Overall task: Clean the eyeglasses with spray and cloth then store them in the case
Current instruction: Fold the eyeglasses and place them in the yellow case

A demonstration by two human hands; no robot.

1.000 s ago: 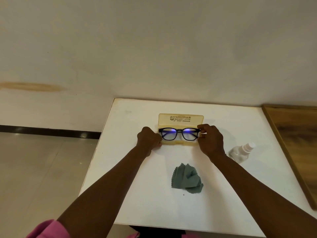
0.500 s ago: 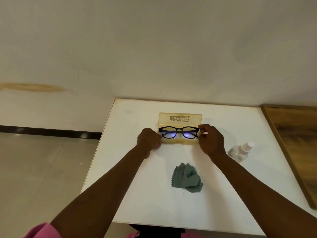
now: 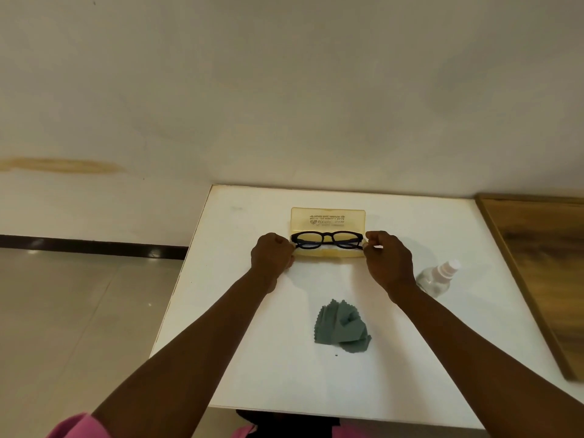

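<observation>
Both hands (image 3: pixel 273 256) (image 3: pixel 388 260), eyeglasses (image 3: pixel 327 240) lowered into case (image 3: pixel 328 218)

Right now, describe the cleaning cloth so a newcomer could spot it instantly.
On the white table, look at the near half, between the person's two forearms. The cleaning cloth lies there crumpled, nearer than the yellow case and left of the spray bottle. It is the only soft, grey-green thing, with zigzag-cut edges.
</observation>
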